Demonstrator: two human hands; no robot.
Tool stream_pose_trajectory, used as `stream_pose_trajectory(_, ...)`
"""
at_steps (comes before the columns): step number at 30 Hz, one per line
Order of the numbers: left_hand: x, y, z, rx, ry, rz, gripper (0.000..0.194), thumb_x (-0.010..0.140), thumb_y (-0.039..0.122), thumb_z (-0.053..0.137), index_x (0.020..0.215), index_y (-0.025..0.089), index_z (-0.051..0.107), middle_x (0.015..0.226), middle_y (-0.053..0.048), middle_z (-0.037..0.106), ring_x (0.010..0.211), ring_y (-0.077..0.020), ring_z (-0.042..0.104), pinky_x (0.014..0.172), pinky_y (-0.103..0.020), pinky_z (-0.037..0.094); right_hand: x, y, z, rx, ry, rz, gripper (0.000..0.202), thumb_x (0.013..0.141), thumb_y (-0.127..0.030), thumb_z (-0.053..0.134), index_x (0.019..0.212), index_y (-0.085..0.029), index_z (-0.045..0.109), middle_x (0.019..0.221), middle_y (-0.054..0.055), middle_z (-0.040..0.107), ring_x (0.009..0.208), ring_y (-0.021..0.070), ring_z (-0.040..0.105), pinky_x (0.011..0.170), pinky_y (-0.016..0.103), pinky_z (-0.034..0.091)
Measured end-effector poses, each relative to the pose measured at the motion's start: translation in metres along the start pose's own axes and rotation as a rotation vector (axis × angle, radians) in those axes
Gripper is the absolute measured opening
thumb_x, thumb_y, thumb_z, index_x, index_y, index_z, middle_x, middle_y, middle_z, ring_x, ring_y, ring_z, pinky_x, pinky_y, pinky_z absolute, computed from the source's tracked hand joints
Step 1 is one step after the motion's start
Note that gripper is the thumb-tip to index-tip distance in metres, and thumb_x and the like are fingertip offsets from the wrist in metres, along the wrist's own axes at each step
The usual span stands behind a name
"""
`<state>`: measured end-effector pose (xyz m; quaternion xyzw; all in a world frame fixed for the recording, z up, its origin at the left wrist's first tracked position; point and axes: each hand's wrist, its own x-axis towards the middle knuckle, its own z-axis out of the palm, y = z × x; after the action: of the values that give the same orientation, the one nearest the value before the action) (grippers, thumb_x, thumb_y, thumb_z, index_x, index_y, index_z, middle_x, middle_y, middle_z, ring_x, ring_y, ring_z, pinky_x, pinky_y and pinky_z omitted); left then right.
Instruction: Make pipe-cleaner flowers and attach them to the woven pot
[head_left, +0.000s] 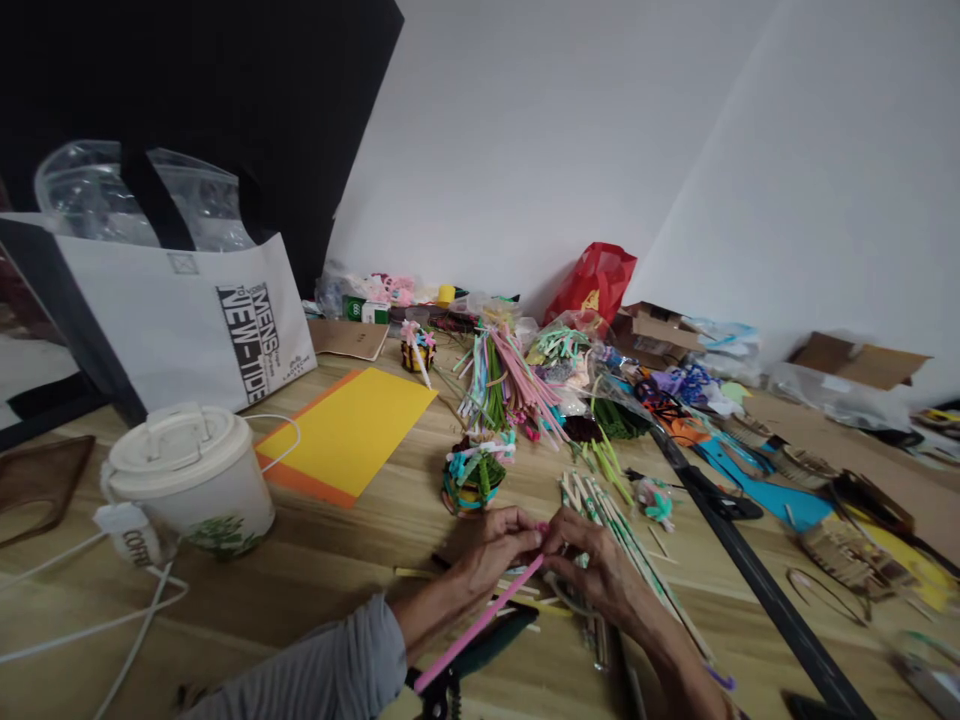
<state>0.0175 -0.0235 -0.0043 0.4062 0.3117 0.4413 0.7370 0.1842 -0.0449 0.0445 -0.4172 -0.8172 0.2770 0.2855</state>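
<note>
Two hands, left (501, 545) and right (589, 555), pinch pink stem (480, 625); table edge unseen, bare wood left.

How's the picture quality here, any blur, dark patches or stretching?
Head view: dim, soft light, with the black panel showing almost no detail; head view: the white bag looks stretched near the left edge; head view: the left hand and right hand look soft, fine detail lost where they pinch the pink stem.

Beyond both hands (541, 548) rises a pale wall (570, 150), a black panel (195, 80) left; beneath them lies a wooden table (405, 460).
</note>
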Motion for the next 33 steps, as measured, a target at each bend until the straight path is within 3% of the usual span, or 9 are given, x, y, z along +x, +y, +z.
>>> stream_pose_trajectory(6,-0.007,0.013,0.002,0.064,-0.115,0.021,0.025,0.066,0.036,0.076,0.07,0.014,0.065,0.065,0.0,0.059,0.061,-0.0114,0.051,0.062,-0.024,0.038,-0.001,0.0,-0.001,-0.004,-0.011,0.061,0.012,0.081,-0.018,0.061,0.069,-0.019,0.059,0.074,0.002,0.061,0.07,0.0156,0.056,0.063,0.026,0.042)
stream_pose_trajectory(10,-0.003,0.016,-0.002,0.106,-0.202,-0.035,0.028,0.056,0.029,0.081,0.074,0.014,0.066,0.07,0.0,0.062,0.065,-0.0123,0.052,0.063,-0.024,0.038,-0.003,0.004,-0.004,0.008,-0.023,0.078,0.009,0.081,-0.018,0.06,0.072,-0.018,0.06,0.077,0.002,0.062,0.072,0.0162,0.057,0.065,0.026,0.042)
stream_pose_trajectory(16,0.007,0.006,-0.008,0.056,-0.161,0.023,0.027,0.049,0.017,0.08,0.072,0.013,0.066,0.072,-0.001,0.062,0.068,-0.013,0.054,0.066,-0.024,0.04,-0.003,0.008,-0.004,0.005,-0.013,0.072,0.009,0.085,-0.026,0.06,0.08,-0.019,0.062,0.082,0.003,0.062,0.076,0.0173,0.058,0.067,0.028,0.044)
stream_pose_trajectory(21,0.006,0.003,-0.004,0.066,-0.076,0.09,0.027,0.052,0.017,0.079,0.075,0.013,0.065,0.073,-0.003,0.065,0.069,-0.0144,0.057,0.065,-0.024,0.042,-0.004,0.012,0.001,0.202,0.031,0.214,0.017,0.085,-0.035,0.062,0.084,-0.019,0.056,0.076,0.001,0.061,0.068,0.0153,0.058,0.06,0.025,0.044)
stream_pose_trajectory(26,0.0,0.008,0.003,0.05,-0.026,0.116,0.029,0.055,0.022,0.081,0.077,0.014,0.064,0.077,-0.004,0.066,0.071,-0.0149,0.059,0.066,-0.024,0.044,-0.002,0.016,0.004,0.53,-0.012,0.336,0.032,0.081,-0.048,0.066,0.083,-0.018,0.055,0.068,-0.002,0.059,0.059,0.0118,0.055,0.053,0.022,0.041)
stream_pose_trajectory(33,-0.004,0.018,0.008,0.101,-0.032,0.13,0.035,0.062,0.041,0.08,0.077,0.013,0.064,0.069,-0.003,0.065,0.06,-0.0137,0.058,0.06,-0.025,0.044,0.003,0.004,0.007,0.725,-0.027,0.427,0.044,0.074,-0.06,0.068,0.074,-0.017,0.057,0.062,-0.001,0.06,0.053,0.0104,0.055,0.049,0.021,0.042)
